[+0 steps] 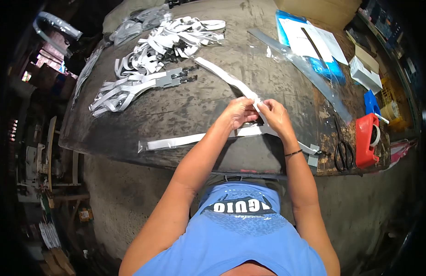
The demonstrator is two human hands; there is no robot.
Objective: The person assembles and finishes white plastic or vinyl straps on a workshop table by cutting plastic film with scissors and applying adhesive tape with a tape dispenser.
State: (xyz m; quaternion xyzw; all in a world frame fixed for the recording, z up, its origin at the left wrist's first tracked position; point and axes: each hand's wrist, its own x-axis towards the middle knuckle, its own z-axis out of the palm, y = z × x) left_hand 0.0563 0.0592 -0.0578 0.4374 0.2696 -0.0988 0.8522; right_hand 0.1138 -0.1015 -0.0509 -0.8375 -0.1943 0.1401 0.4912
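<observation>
A long white strap [222,76] in clear plastic runs from the middle of the table down to my hands. My left hand [242,112] pinches it from the left, and my right hand [275,117] grips it close beside, the fingers nearly touching. Another white length [176,141], in a clear sleeve, lies along the front edge and passes under my left wrist. At its right, near my right wrist, is a grey piece [313,155] with a black clip. The fingertips partly hide the strap where they meet.
Bundled white straps [148,55] with black clips lie at the back left. To the right are a red tape dispenser [367,140], black scissors [344,154], a clear plastic strip [309,78], papers [309,41], a white box [365,73] and a blue object [371,102].
</observation>
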